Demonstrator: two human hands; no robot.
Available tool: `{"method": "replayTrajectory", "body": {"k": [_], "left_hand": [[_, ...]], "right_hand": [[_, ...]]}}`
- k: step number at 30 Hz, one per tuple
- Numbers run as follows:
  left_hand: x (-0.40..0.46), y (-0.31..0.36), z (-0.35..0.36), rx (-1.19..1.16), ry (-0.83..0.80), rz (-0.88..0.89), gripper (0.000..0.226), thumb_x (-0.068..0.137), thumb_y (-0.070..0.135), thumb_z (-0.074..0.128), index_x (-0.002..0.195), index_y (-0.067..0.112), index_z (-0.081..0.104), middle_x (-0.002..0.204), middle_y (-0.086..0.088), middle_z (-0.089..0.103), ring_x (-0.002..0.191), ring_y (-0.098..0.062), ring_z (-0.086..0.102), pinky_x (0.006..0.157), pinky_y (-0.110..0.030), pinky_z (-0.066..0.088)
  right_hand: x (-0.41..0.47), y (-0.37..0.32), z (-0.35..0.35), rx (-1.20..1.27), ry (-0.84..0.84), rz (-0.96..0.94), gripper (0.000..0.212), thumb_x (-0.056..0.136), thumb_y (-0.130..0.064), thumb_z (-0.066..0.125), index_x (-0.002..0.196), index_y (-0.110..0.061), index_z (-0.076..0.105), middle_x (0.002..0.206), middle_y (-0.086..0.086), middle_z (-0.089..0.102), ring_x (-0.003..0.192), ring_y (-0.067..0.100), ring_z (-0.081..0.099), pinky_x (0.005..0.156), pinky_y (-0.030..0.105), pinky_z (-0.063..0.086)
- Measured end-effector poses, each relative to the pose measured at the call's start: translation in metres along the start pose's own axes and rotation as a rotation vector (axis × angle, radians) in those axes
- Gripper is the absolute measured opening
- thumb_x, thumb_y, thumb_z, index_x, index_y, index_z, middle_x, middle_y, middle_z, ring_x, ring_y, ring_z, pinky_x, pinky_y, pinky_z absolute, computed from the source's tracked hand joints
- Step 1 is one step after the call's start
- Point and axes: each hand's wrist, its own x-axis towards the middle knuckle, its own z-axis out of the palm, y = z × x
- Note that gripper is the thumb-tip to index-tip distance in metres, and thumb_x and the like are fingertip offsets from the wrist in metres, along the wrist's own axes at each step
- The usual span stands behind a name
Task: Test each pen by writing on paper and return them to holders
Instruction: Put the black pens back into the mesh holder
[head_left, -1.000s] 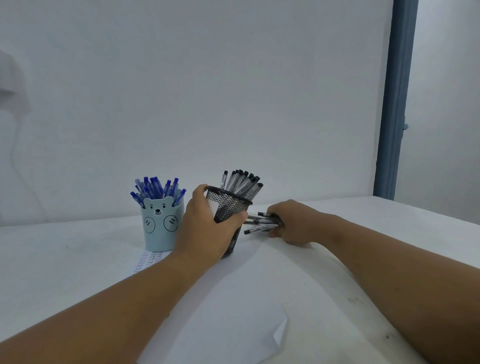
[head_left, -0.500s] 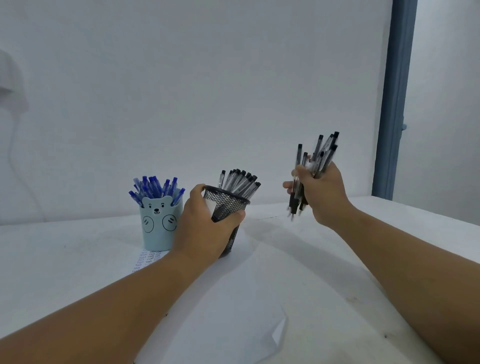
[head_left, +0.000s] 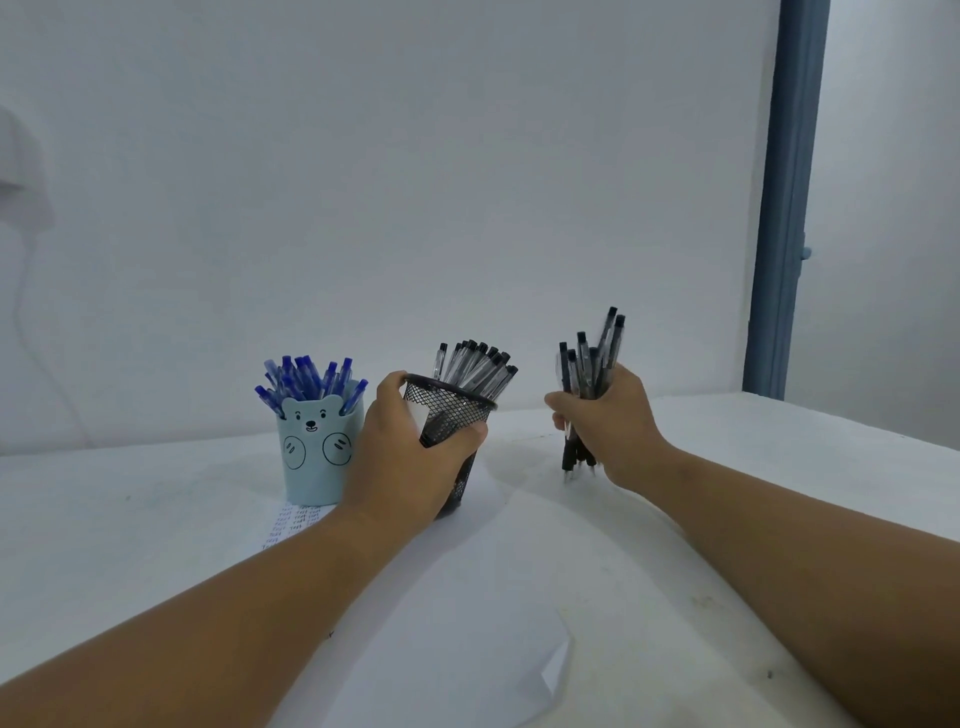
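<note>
The right hand (head_left: 610, 423) has its grip closed around a bundle of black-capped pens with clear barrels (head_left: 589, 384), held upright above the white table (head_left: 779, 467), tips pointing down and caps fanning upward. The left hand (head_left: 410, 457) wraps its grip around a black wire-mesh pen holder (head_left: 452, 410), thumb over the near rim, fingers curled round the far side; the holder tilts slightly right and is full of more black-capped pens (head_left: 475, 361). Just left of it, touching the hand's back, stands a pale blue cup-shaped holder with a bear face (head_left: 317, 447), packed with blue pens (head_left: 306, 376). A white paper sheet (head_left: 441, 649) lies beneath both forearms, one near corner folded up; rows of small writing (head_left: 296, 522) show beside the blue holder. A plain white wall (head_left: 415, 182) and a blue door frame (head_left: 784, 208) stand behind.
</note>
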Motion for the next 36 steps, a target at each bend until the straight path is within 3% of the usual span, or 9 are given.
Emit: {"method": "replayTrajectory", "body": {"k": [3,5,10,14,19,22,28,33,36], "left_hand": [[0.000,0.000,0.000,0.003,-0.002,0.005,0.085,0.076,0.042,0.084,0.145,0.025,0.037,0.118,0.007,0.058,0.106,-0.015,0.056,0.090,-0.030,0.045],[0.001,-0.001,0.000,0.006,-0.001,0.004,0.086,0.075,0.042,0.084,0.145,0.024,0.037,0.119,0.007,0.058,0.108,-0.016,0.056,0.093,-0.033,0.047],[0.001,0.000,0.000,0.016,0.001,0.004,0.088,0.075,0.043,0.085,0.146,0.024,0.037,0.121,0.005,0.058,0.109,-0.017,0.056,0.097,-0.035,0.048],[0.001,-0.002,0.000,0.018,-0.003,-0.003,0.089,0.074,0.044,0.085,0.146,0.025,0.036,0.121,0.004,0.060,0.109,-0.018,0.058,0.099,-0.040,0.050],[0.002,-0.002,0.000,0.025,-0.002,0.009,0.089,0.074,0.045,0.085,0.145,0.025,0.036,0.121,0.004,0.060,0.108,-0.018,0.059,0.098,-0.041,0.051],[0.002,-0.003,0.000,0.027,0.004,0.011,0.089,0.074,0.044,0.085,0.145,0.024,0.036,0.118,0.005,0.060,0.107,-0.018,0.058,0.097,-0.041,0.051],[0.001,-0.001,-0.001,0.017,-0.001,0.012,0.091,0.071,0.040,0.088,0.144,0.024,0.036,0.109,0.007,0.061,0.098,-0.012,0.060,0.086,-0.031,0.049],[0.002,-0.003,-0.001,0.070,-0.005,0.005,0.104,0.057,0.051,0.084,0.146,0.027,0.035,0.125,0.005,0.054,0.115,-0.018,0.052,0.100,-0.038,0.048],[0.002,-0.003,-0.001,0.070,-0.005,0.006,0.103,0.052,0.055,0.078,0.143,0.029,0.037,0.124,0.005,0.054,0.116,-0.019,0.053,0.101,-0.044,0.050]], "right_hand": [[0.000,0.001,0.004,0.068,-0.004,0.025,0.012,0.089,-0.002,0.066,0.099,-0.005,0.061,0.083,0.012,0.064,0.063,0.021,0.068,0.073,0.045,0.058],[-0.001,-0.001,0.006,0.075,0.028,-0.008,0.016,0.091,-0.007,0.068,0.100,-0.011,0.055,0.090,0.016,0.066,0.067,0.020,0.073,0.076,0.045,0.060],[-0.001,-0.008,0.005,0.079,0.110,-0.062,0.021,0.095,-0.013,0.069,0.097,-0.016,0.048,0.092,0.015,0.067,0.059,0.012,0.069,0.064,0.029,0.057],[-0.004,0.001,0.003,0.025,-0.029,0.049,0.028,0.091,-0.014,0.073,0.105,-0.012,0.049,0.086,0.009,0.064,0.071,0.023,0.074,0.080,0.055,0.057],[0.000,-0.005,0.001,0.109,0.042,0.033,0.016,0.092,-0.013,0.072,0.099,-0.014,0.058,0.079,0.010,0.064,0.065,0.021,0.070,0.071,0.037,0.059],[-0.002,0.003,0.002,0.076,-0.052,0.067,0.020,0.089,-0.008,0.074,0.100,-0.008,0.057,0.075,0.009,0.064,0.066,0.022,0.070,0.076,0.046,0.058],[-0.001,0.003,0.001,0.079,-0.033,0.087,0.035,0.089,-0.022,0.077,0.104,-0.018,0.046,0.070,0.004,0.061,0.061,0.021,0.068,0.063,0.037,0.054],[0.003,-0.001,0.004,0.210,0.002,0.109,0.012,0.088,-0.003,0.071,0.092,-0.008,0.061,0.075,0.008,0.064,0.063,0.024,0.070,0.079,0.046,0.059],[0.005,-0.009,0.001,0.261,0.044,0.120,0.023,0.086,-0.003,0.074,0.100,-0.008,0.057,0.078,0.010,0.065,0.061,0.024,0.069,0.072,0.042,0.060]]}}
